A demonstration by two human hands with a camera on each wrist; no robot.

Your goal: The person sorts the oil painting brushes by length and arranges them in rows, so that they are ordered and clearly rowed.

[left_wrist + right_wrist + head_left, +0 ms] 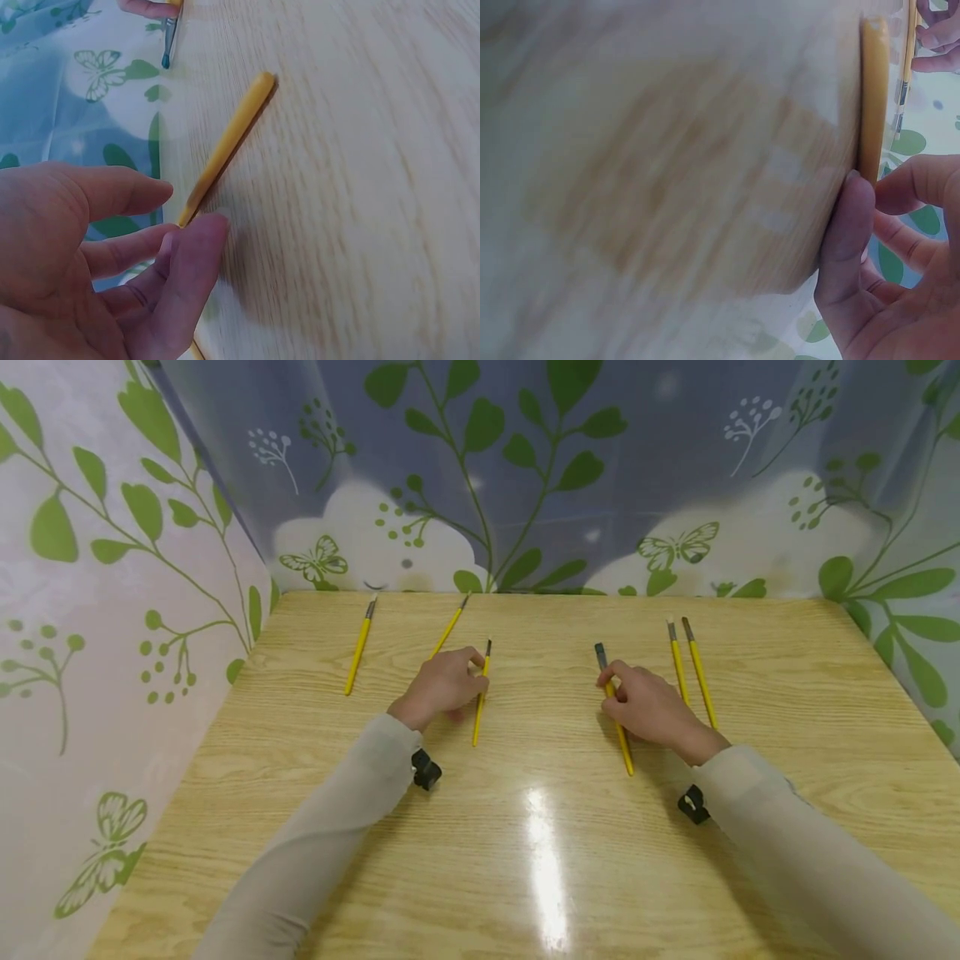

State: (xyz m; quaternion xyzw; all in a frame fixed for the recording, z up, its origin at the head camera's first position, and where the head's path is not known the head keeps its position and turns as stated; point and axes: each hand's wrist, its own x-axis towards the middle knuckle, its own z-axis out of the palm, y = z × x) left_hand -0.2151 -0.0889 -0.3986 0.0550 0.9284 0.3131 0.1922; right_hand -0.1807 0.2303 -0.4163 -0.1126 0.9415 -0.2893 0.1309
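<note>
Left of the table's middle, my left hand (444, 682) pinches a thin yellow paintbrush (478, 718) with a small dark tip. Its handle (234, 135) lies along the wood in the left wrist view, thumb and fingers at its narrower part. To the right, my right hand (652, 706) grips a yellow paintbrush (624, 747) with a wide, flat dark tip between thumb and index finger. The right wrist view shows that handle (873, 97) beyond the fingertips, close to the tabletop. Both brushes have their bristles toward the far edge.
Two more yellow paintbrushes, one far left (360, 652) and one partly behind the left hand (450, 631), lie on the wooden table (420, 877). Another pair, a pale-tipped brush (677, 664) and a dark-tipped brush (701, 681), lies beyond the right hand. Leaf-patterned cloth (525, 510) hangs behind.
</note>
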